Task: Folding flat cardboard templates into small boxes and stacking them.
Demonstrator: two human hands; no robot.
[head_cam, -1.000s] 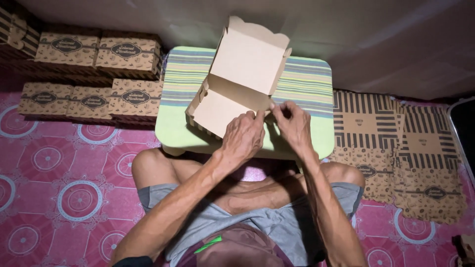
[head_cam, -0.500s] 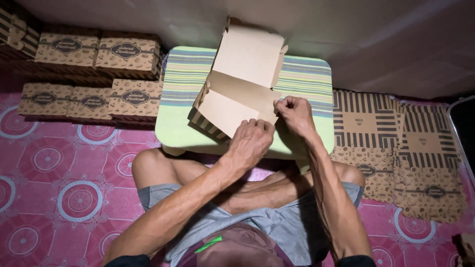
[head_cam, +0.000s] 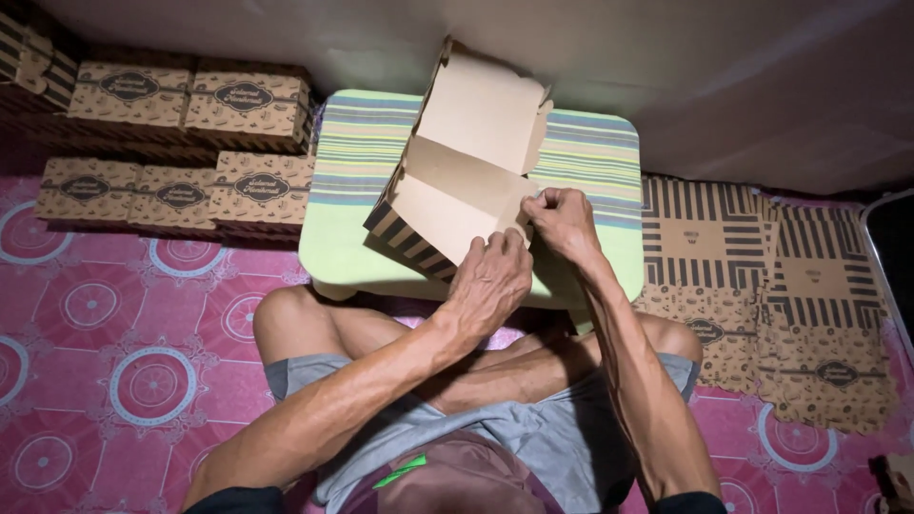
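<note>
Floor mat (head_cam: pixel 124 381): pink with round medallions, fills the lower frame; the person sits on it, legs crossed.

Table (head_cam: pixel 352 238): low, light green top with striped bands, just ahead of the knees.

Flat blanks (head_cam: pixel 771 286): unfolded brown cardboard with black stripes, spread on the mat right of the table, overlapping each other.

Finished boxes (head_cam: pixel 181 143): closed brown boxes with dark oval marks, stacked in rows left of the table, touching one another, against the wall.

Box (head_cam: pixel 457 190): half-folded brown carton, on the table at centre, tilted on its striped left wall. Plain inner side faces the camera; lid flap stands up toward the wall.

Left hand (head_cam: pixel 490 281): at the near edge of the box, back of hand toward the camera. Fingers curled, pressed together, tips on the lower right rim of the panel. Whether the thumb grips beneath: cannot tell.

Right hand (head_cam: pixel 564 221): at the right corner of the box, just beside the left hand, not touching it. Thumb and forefinger pinch a small flap at that corner; the other fingers are bent close behind.
</note>
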